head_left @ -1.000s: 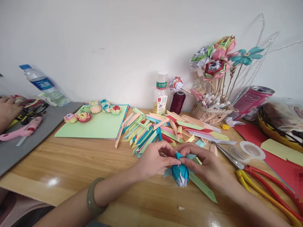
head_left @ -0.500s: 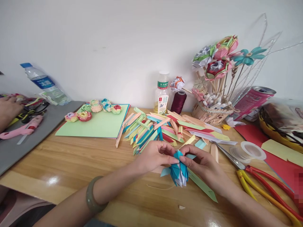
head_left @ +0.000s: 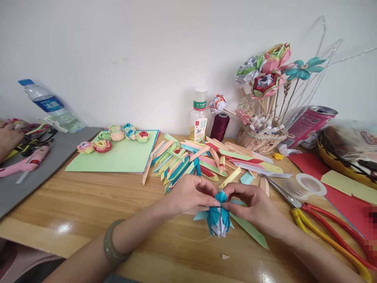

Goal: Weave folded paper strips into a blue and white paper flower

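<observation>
Origami flower (head_left: 218,218) midway between left hand (head_left: 193,195) and right hand (head_left: 253,200), white end toward the desk's (head_left: 165,255) front edge! Both pinch it, fingers nearly closed.

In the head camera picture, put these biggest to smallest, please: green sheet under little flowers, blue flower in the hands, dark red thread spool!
1. Green sheet
2. Blue flower
3. Dark red thread spool
The flower is nearest the camera, so true sizes are unsure.
</observation>
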The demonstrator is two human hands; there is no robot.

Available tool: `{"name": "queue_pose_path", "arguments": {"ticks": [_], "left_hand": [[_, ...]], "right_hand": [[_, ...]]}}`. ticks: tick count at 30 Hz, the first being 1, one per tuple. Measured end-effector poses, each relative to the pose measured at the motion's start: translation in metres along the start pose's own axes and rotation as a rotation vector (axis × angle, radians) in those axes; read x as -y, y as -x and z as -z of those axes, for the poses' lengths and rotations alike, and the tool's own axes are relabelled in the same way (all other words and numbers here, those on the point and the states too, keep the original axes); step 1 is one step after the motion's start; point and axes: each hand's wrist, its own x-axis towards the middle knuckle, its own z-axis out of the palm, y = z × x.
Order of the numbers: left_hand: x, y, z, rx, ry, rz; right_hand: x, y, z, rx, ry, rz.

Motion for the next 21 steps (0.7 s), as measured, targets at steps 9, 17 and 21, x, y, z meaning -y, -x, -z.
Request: {"name": "queue_pose_path", "arguments": {"ticks": [9,17,21], "left_hand": [[0.011,-0.008,0.003,0.003,-0.098,-0.14],[0.017,-0.011,0.002,-0.009,-0.041,-0.081],[0.016,-0.011,0.003,0.021,-0.027,-0.038]], "right_hand": [[-0.005,-0.002,-0.002,-0.076,0.069,0.096],[-0.011,-0.005,-0.004,-0.053,0.075,0.052],[-0.012,-0.005,-0.004,-0.032,0.048,0.035]]}}
